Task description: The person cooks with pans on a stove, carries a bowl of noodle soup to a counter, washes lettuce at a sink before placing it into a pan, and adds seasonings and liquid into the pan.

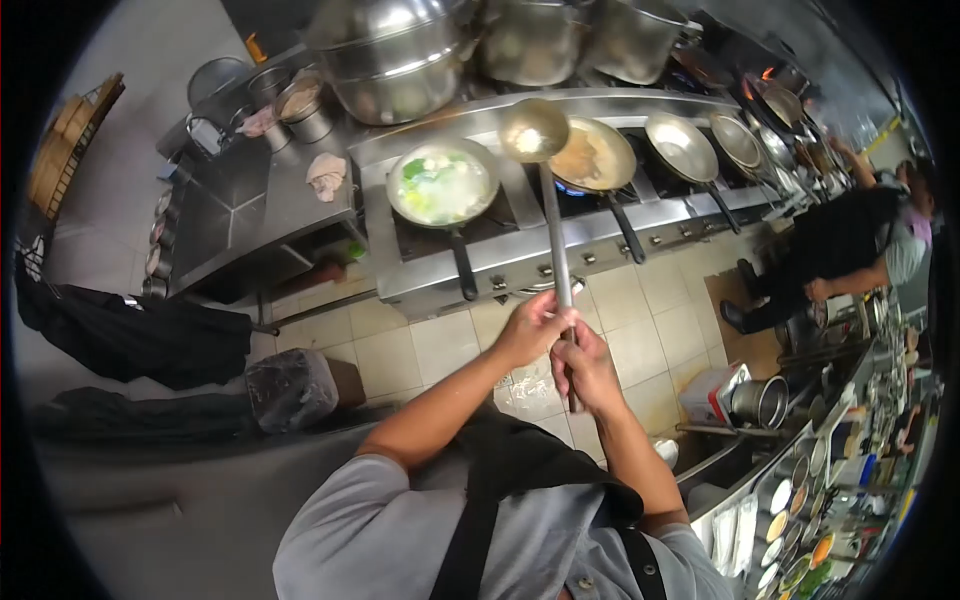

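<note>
1. Fingers, left hand (532, 332): curled closed about the handle of a long-handled ladle (557, 240), thumb laid along the metal. Grip is the upper of the two.

2. Fingers, right hand (588, 372): wrapped closed on the same handle, just below the left; the handle's butt juts out beneath. Neither hand carries anything else.

3. Ladle: raised in front of the body, bowl pointing away toward the stove (520, 262). A bright patch shows in the bowl; liquid or reflection, cannot tell. Recommended: treat the bowl as loaded, keep it level, and use the upper hand to steer while the lower controls tilt.

4. Frying pan with brown contents (600, 157): the bowl overlaps its left rim in this view; contact cannot be confirmed. Blue flame (568, 188) shows beneath. Advisable to keep sleeves and wrists back from it.

5. Frying pan with greens in pale liquid (443, 184): on the stove, left of the ladle. Its handle projects over the front edge; forearms should pass well clear.

6. Bare-bottomed frying pan (681, 148): on the stove, farther right.

7. Surroundings: stockpots (530, 45) behind; a cloth (326, 177) on the left counter (245, 200); a co-worker (840, 230) at right, apart. Turning with the long handle warrants caution.
</note>
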